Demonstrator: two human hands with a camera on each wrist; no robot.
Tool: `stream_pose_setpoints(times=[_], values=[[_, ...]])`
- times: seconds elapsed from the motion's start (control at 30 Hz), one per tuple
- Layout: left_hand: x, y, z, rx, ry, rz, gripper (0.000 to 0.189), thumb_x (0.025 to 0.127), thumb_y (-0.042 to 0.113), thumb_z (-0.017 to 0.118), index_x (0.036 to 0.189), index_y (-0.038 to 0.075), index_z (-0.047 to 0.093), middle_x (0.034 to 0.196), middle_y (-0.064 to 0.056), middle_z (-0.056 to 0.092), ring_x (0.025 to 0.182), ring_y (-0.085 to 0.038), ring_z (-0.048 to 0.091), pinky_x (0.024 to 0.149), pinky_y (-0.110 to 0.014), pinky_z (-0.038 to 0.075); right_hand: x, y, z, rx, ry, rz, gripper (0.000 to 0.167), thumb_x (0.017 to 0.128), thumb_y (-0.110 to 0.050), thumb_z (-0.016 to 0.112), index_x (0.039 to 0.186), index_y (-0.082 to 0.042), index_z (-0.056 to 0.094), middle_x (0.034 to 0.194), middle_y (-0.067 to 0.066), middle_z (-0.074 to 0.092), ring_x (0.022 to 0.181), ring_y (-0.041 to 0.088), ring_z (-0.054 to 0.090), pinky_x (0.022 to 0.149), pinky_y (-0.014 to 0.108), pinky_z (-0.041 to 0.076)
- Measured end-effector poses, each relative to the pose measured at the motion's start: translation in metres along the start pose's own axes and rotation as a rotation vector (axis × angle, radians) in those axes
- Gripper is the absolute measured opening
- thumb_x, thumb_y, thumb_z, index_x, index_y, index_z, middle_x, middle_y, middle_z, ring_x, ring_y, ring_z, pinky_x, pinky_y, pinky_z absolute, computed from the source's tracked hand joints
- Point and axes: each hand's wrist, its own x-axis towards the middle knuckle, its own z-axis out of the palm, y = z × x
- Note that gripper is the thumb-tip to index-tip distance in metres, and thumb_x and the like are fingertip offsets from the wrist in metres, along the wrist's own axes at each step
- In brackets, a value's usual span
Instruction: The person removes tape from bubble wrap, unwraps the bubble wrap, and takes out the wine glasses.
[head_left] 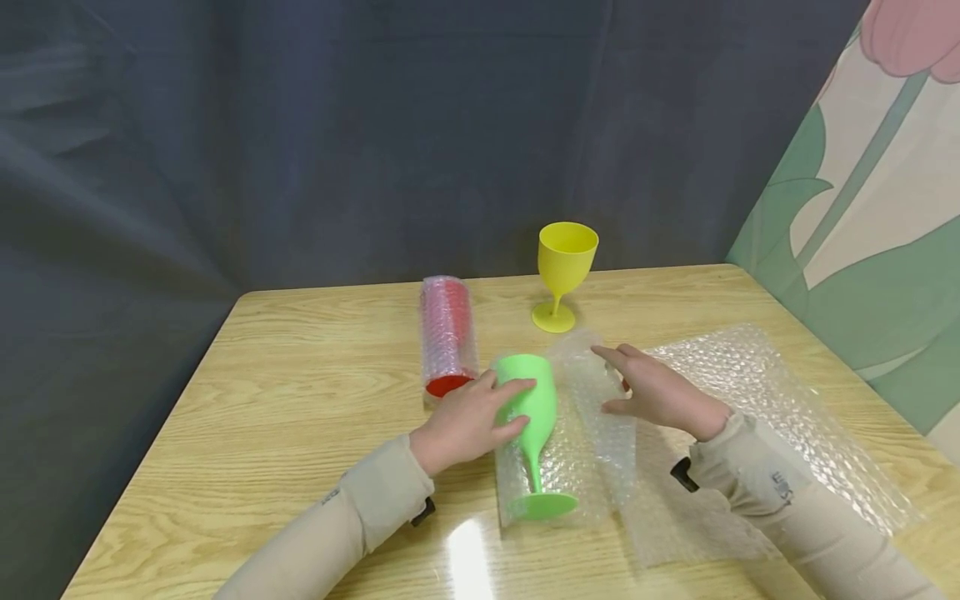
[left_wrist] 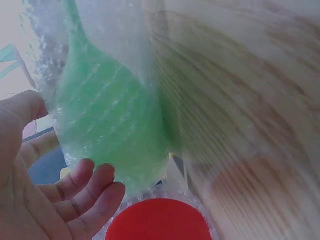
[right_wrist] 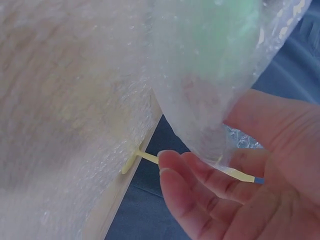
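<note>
A green plastic goblet (head_left: pixel 536 404) lies on its side on a sheet of bubble wrap (head_left: pixel 573 475), foot toward me. My left hand (head_left: pixel 468 421) rests against its bowl, thumb and index finger stretched over it. In the left wrist view the green bowl (left_wrist: pixel 105 110) shows through the wrap, with the other fingers beside it. To the right, my right hand (head_left: pixel 660 392) holds a raised flap of the wrap (right_wrist: pixel 190 115) between thumb and fingers. The right wrist view shows the flap's corner at those fingers.
A red goblet rolled in bubble wrap (head_left: pixel 448 337) lies just beyond my left hand. Farther back stands a yellow goblet (head_left: pixel 566 271), upright. Another bubble wrap sheet (head_left: pixel 757 400) spreads over the table's (head_left: pixel 300 375) right side. A dark curtain (head_left: pixel 450 142) hangs behind.
</note>
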Motion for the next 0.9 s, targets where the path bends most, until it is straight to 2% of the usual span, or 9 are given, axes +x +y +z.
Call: stream_pose_setpoints(times=[0.2, 0.3, 0.5, 0.57, 0.63, 0.73, 0.83, 0.9], values=[[-0.0011, -0.0009, -0.0021, -0.003, 0.008, -0.018, 0.045, 0.092, 0.038, 0.055, 0.133, 0.02, 0.05, 0.106, -0.008, 0.057, 0.07, -0.012, 0.048, 0.049, -0.018, 0.038, -0.0004, 0.0008, 0.0002, 0.011, 0.001, 0.018, 0.076, 0.072, -0.014, 0.078, 0.134, 0.009, 0.04, 0.098, 0.015, 0.056, 0.064, 0.009, 0.045, 0.056, 0.022, 0.038], [-0.0003, -0.0008, -0.0013, 0.001, 0.014, -0.011, 0.045, 0.092, 0.037, 0.055, 0.133, 0.02, 0.048, 0.103, -0.009, 0.055, 0.067, -0.011, 0.044, 0.047, -0.017, 0.038, -0.0005, 0.0008, 0.0006, 0.011, 0.007, 0.012, 0.076, 0.072, -0.014, 0.078, 0.134, 0.009, 0.04, 0.098, 0.015, 0.056, 0.064, 0.009, 0.045, 0.056, 0.021, 0.038], [0.0013, -0.0007, 0.0001, -0.003, -0.028, -0.042, 0.054, 0.092, 0.042, 0.052, 0.142, 0.028, 0.038, 0.13, -0.019, 0.052, 0.051, -0.011, 0.041, 0.042, -0.021, 0.036, -0.0009, 0.0004, 0.0004, 0.005, 0.017, -0.004, 0.076, 0.072, -0.013, 0.078, 0.134, 0.009, 0.04, 0.1, 0.017, 0.057, 0.065, 0.009, 0.046, 0.056, 0.022, 0.039], [0.0017, -0.0012, 0.0002, -0.005, -0.044, -0.049, 0.056, 0.092, 0.043, 0.052, 0.143, 0.029, 0.035, 0.13, -0.019, 0.054, 0.051, -0.011, 0.041, 0.041, -0.022, 0.036, -0.0012, 0.0003, -0.0004, 0.0, 0.02, -0.005, 0.077, 0.071, -0.013, 0.078, 0.134, 0.009, 0.04, 0.101, 0.017, 0.057, 0.065, 0.009, 0.046, 0.055, 0.022, 0.039], [0.0017, -0.0016, -0.0001, -0.006, -0.053, -0.049, 0.057, 0.092, 0.043, 0.052, 0.144, 0.029, 0.034, 0.121, -0.016, 0.06, 0.054, -0.011, 0.042, 0.042, -0.022, 0.035, -0.0018, 0.0004, -0.0016, -0.004, 0.023, -0.002, 0.076, 0.071, -0.013, 0.078, 0.134, 0.009, 0.04, 0.101, 0.017, 0.057, 0.065, 0.009, 0.046, 0.055, 0.022, 0.039], [0.0006, -0.0022, -0.0008, -0.01, -0.053, -0.042, 0.058, 0.091, 0.042, 0.053, 0.144, 0.027, 0.035, 0.092, -0.008, 0.064, 0.056, -0.01, 0.042, 0.042, -0.021, 0.033, -0.0029, 0.0018, -0.0032, 0.002, 0.026, 0.003, 0.076, 0.071, -0.012, 0.078, 0.133, 0.009, 0.041, 0.101, 0.018, 0.057, 0.065, 0.01, 0.047, 0.056, 0.022, 0.039], [-0.0006, -0.003, -0.001, -0.021, -0.049, -0.031, 0.058, 0.091, 0.04, 0.055, 0.143, 0.025, 0.036, 0.068, 0.001, 0.05, 0.054, -0.009, 0.038, 0.042, -0.02, 0.03, -0.0041, 0.0047, -0.004, 0.008, 0.028, 0.002, 0.075, 0.071, -0.011, 0.078, 0.133, 0.009, 0.041, 0.102, 0.019, 0.058, 0.065, 0.01, 0.047, 0.057, 0.023, 0.04], [-0.0014, -0.0035, -0.0012, -0.036, -0.051, -0.03, 0.057, 0.091, 0.039, 0.055, 0.143, 0.023, 0.037, 0.064, 0.003, 0.044, 0.053, -0.008, 0.036, 0.042, -0.02, 0.029, -0.005, 0.0069, -0.0045, 0.005, 0.026, 0.001, 0.075, 0.072, -0.011, 0.077, 0.133, 0.01, 0.04, 0.101, 0.018, 0.058, 0.065, 0.01, 0.047, 0.058, 0.023, 0.04]])
